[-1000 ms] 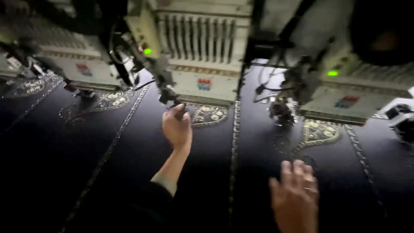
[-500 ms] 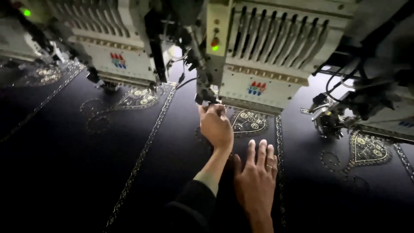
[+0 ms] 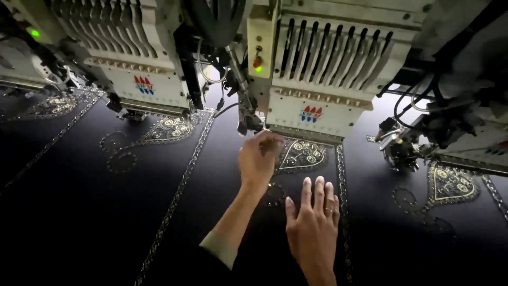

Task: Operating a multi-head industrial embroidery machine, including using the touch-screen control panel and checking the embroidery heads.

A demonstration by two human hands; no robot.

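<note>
My left hand reaches up to the needle area at the foot of the middle embroidery head. Its fingers are bunched together at the tips, and nothing shows between them. My right hand, a ring on one finger, lies flat with fingers spread on the dark fabric, just right of my left forearm. A gold and silver heart-shaped embroidered motif sits under the head, beside my left fingertips.
A second white embroidery head stands to the left and a third, with cables, to the right. Each has a stitched motif below it. Beaded border lines run down the fabric. A green lamp glows at top left.
My right hand came in from the lower right and now lies flat beside my left forearm. My left hand has stayed at the needle area. The view has shifted left.
</note>
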